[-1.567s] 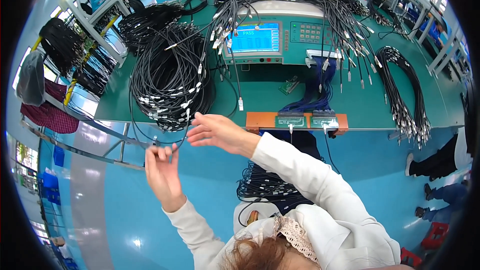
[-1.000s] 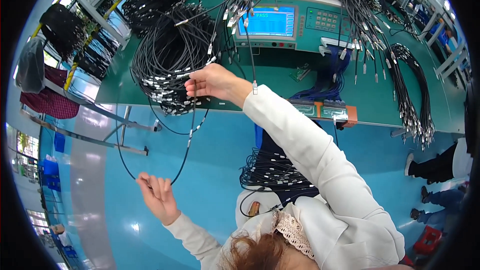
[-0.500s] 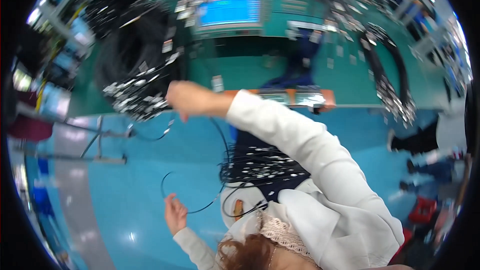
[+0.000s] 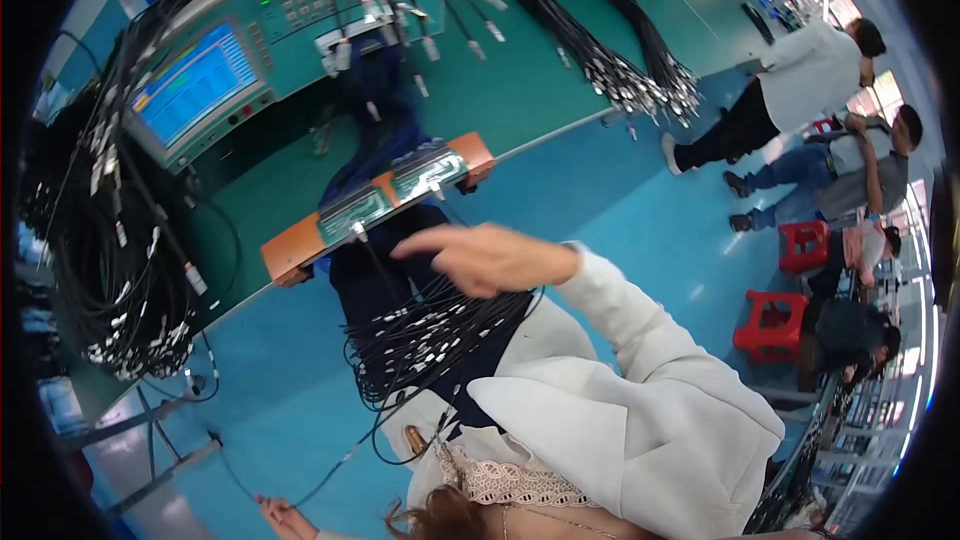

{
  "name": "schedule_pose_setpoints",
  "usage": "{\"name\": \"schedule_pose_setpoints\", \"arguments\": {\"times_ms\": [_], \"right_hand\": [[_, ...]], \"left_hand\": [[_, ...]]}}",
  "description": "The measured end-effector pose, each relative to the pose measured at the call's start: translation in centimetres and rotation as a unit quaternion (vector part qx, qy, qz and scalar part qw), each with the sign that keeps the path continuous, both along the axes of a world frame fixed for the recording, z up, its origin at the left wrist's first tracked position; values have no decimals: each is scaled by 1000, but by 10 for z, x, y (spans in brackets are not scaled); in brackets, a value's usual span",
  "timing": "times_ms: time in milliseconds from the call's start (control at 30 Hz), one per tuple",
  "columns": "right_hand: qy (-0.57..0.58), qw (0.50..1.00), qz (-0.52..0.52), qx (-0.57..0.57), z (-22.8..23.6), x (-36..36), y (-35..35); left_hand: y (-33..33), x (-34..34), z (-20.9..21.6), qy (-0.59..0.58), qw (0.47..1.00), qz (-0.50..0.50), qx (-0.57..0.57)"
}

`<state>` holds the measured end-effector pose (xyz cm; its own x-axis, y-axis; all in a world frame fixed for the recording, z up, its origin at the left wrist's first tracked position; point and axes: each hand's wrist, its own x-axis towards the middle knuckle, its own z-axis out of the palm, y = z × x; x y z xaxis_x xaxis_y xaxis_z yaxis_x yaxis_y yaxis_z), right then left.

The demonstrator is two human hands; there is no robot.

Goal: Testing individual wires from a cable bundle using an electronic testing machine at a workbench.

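My left hand point(image 4: 285, 518), low at the left, pinches a thin black cable point(image 4: 325, 475) that runs off both ways from the fingers. My right hand point(image 4: 485, 258) hovers above my lap with its index finger stretched out, the others partly curled, and nothing visible in it. Just beyond that fingertip is an orange test fixture point(image 4: 283, 252) with two green circuit boards, at the table's edge. Small plugs point(image 4: 358, 230) sit at the boards' near side. Across my lap lies a bunch of black cables point(image 4: 430, 340) with silvery ends.
On the green table point(image 4: 480, 90) stands a tester with a blue screen point(image 4: 200, 80). A big coil of black cables point(image 4: 120, 280) hangs over the left edge; another cable bundle point(image 4: 640, 50) lies at the right. Beyond are red stools point(image 4: 775, 325) and several people point(image 4: 800, 80).
My right hand has gone from the left cable coil to beside the orange fixture, its index finger now extended. My left hand still holds the cable. The view has turned and shifted.
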<state>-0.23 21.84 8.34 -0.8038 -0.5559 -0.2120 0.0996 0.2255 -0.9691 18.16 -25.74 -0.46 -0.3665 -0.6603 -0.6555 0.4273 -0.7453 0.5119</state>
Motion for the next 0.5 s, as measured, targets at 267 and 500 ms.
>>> {"name": "schedule_pose_setpoints", "arguments": {"times_ms": [267,500], "right_hand": [[15,888,-442,-124,-19,47,116],[334,846,-313,275,-75,12,23]], "left_hand": [[-67,9,-30,200,956,-185,-110],[217,-131,30,-31,339,-531,-776]]}}
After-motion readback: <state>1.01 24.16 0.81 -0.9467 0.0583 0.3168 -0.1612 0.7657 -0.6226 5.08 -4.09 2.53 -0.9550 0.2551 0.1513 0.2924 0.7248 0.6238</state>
